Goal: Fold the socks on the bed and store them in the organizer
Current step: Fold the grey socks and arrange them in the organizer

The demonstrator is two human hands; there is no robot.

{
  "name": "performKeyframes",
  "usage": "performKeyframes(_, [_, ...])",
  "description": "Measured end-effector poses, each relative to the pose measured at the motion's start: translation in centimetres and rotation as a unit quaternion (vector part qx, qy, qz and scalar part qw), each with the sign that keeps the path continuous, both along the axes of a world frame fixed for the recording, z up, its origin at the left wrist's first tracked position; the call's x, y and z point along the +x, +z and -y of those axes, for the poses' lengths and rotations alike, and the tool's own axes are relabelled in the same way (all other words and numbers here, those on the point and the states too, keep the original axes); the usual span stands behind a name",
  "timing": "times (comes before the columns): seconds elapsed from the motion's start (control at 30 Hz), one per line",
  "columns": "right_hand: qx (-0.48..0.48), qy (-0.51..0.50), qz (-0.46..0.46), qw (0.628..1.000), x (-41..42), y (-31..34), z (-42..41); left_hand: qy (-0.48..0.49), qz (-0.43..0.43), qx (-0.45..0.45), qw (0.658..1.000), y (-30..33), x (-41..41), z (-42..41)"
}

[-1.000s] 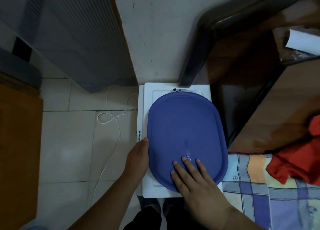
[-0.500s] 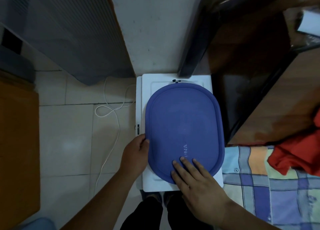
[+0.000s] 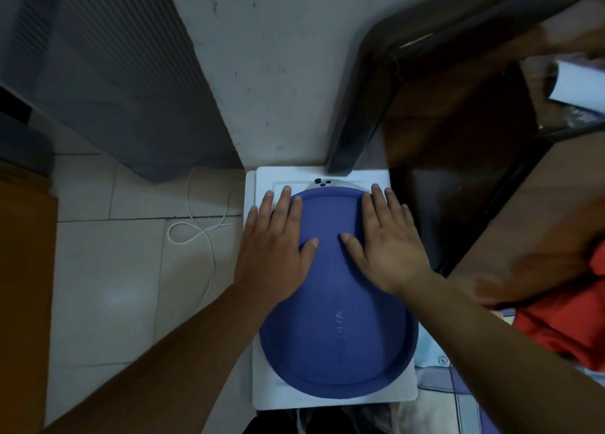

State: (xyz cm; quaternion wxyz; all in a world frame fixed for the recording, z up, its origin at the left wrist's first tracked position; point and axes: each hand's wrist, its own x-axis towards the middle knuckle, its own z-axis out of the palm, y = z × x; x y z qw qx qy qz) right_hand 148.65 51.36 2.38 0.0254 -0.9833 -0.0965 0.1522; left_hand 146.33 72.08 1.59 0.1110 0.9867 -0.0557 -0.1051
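Nearest the camera, at 6 o'clock, the near edge of the white box (image 3: 330, 397) shows, with dark trouser legs just below it. On the box lies the blue oval lid (image 3: 337, 329), which covers most of the white top; faint raised lettering runs along its middle. No socks can be made out, and whether this lidded container is the organizer cannot be told.

At 4 o'clock a corner of the checked bedsheet (image 3: 438, 387) lies just beside the box, and a red cloth (image 3: 563, 329) is heaped on the bed further right, blurred.

Both forearms reach in from 7 and 5 o'clock. The left hand (image 3: 275, 247) lies flat with straight, spread fingers on the lid's far left part, fingertips reaching over its rim onto the white box. The right hand (image 3: 389, 240) lies flat likewise on the far right part, thumb pointing inward; neither hand grasps anything.

At 9 o'clock a white cable (image 3: 209, 234) loops across the pale floor tiles (image 3: 131, 270). At 12 o'clock, beyond the fingertips, a small grey part with dark dots (image 3: 322, 182) peeps out behind the lid. Past it rises the grey wall (image 3: 278, 73), with a dark ribbed panel (image 3: 114, 73) at 10 o'clock and a dark wooden bed frame (image 3: 458, 122) at 2 o'clock.
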Motion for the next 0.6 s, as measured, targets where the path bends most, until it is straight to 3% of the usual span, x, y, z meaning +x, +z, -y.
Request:
performKeyframes(0.43, [0.023,0.003,0.025,0.999,-0.1,-1.9,0.9,-0.014,-0.029,0.041,0.999,-2.0,-0.1,-0.5])
performKeyframes(0.6, [0.045,0.007,0.034,0.998,-5.4,-1.5,2.4,-0.005,-0.02,0.0,1.0,-1.1,-6.1,-0.8])
